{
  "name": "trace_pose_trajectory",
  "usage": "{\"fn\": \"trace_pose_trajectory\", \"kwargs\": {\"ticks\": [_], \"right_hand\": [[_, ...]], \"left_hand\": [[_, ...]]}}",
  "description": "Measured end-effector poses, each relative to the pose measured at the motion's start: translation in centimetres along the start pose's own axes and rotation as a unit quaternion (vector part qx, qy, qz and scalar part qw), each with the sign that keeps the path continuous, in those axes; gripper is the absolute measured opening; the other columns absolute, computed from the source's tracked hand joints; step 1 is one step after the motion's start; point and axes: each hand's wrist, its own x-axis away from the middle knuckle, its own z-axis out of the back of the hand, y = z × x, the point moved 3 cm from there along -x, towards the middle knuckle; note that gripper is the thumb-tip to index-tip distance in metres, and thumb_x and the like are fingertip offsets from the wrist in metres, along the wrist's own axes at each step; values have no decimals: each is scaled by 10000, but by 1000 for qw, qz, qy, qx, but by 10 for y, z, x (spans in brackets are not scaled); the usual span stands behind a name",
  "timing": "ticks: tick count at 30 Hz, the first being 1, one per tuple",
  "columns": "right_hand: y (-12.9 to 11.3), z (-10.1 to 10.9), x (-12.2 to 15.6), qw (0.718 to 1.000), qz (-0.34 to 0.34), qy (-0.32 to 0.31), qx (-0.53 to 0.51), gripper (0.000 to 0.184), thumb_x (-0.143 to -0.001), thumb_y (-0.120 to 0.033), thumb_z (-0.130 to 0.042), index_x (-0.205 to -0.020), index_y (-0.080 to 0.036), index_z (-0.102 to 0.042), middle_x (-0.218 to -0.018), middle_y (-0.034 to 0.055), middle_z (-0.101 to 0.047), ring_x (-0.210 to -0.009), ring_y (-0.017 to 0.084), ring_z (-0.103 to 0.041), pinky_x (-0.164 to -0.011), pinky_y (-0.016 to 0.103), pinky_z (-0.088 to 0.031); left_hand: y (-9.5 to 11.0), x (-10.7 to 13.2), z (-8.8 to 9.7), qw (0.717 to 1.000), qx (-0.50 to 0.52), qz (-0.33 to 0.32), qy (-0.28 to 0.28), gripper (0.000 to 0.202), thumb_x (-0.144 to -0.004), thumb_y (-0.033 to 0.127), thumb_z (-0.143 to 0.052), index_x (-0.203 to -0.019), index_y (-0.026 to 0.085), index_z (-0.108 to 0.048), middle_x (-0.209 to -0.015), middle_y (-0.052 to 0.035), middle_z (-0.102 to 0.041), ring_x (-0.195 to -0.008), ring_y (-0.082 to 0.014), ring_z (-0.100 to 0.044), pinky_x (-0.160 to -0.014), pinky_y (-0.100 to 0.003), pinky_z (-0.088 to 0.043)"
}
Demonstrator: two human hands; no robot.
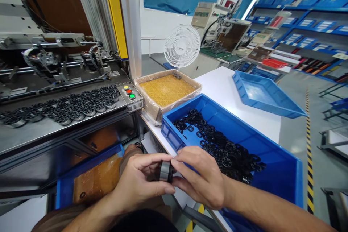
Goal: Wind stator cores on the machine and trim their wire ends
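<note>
Between my two hands, above my lap, is a short round stator core (164, 171) with a grey metal band and a black plastic end piece on its right side. My left hand (140, 177) grips it, thumb below and fingers above. The fingers of my right hand (202, 175) are closed against the black end from the right; their tips partly hide it. Beside my right hand stands a blue bin (272, 159) with many loose black plastic rings (225, 152) heaped inside.
Rows of similar cores (77, 110) stand on the metal machine bench (35, 134), near a button box (133, 103). A plastic-lined carton (154, 110), a white fan (182, 46) and a light blue tray (282, 107) are farther back. Another blue bin (61, 190) sits low left.
</note>
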Motion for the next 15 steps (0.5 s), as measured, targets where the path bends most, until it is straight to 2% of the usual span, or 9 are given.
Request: {"fn": "trace_pose_trajectory", "kwargs": {"ticks": [7,9,12,14,15], "right_hand": [[-1,1,0,1000,-5,-11,-2,327,-838,-145,-687,-1132,-20,-620,-973,131,-650,-970,235,-610,-770,377,-567],[0,0,0,1000,-1,-19,2,316,-840,-131,-681,-1126,-11,-621,-980,137,-650,-971,236,-608,-773,376,-567],[1,-2,3,999,-8,-40,17,326,-862,-165,-672,-1153,-28,-618,-1036,149,-649,-1019,244,-605,-830,390,-561],[5,-4,7,997,-22,-57,51,326,-880,-195,-659,-1170,-50,-623,-1073,152,-649,-1052,248,-604,-870,390,-550],[8,-5,10,995,-27,-59,72,318,-889,-201,-648,-1174,-61,-629,-1079,151,-651,-1058,247,-606,-882,383,-544]], "left_hand": [[-9,2,0,1000,-19,18,-8,537,-603,100,-869,-1098,261,-736,-919,8,-794,-816,-176,-750,-745,-201,-589],[-9,4,-1,998,-53,10,-11,520,-675,148,-838,-1162,276,-707,-984,2,-785,-885,-180,-742,-786,-210,-582],[1,9,6,985,-172,-25,-9,491,-861,230,-679,-1338,292,-581,-1279,-48,-676,-1178,-204,-634,-999,-275,-504],[14,14,24,957,-285,-54,15,472,-931,263,-570,-1400,266,-516,-1390,-86,-586,-1261,-210,-570,-1065,-313,-456],[24,18,40,934,-349,-65,45,454,-941,280,-545,-1393,243,-525,-1385,-101,-585,-1250,-212,-577,-1061,-321,-462]]}}
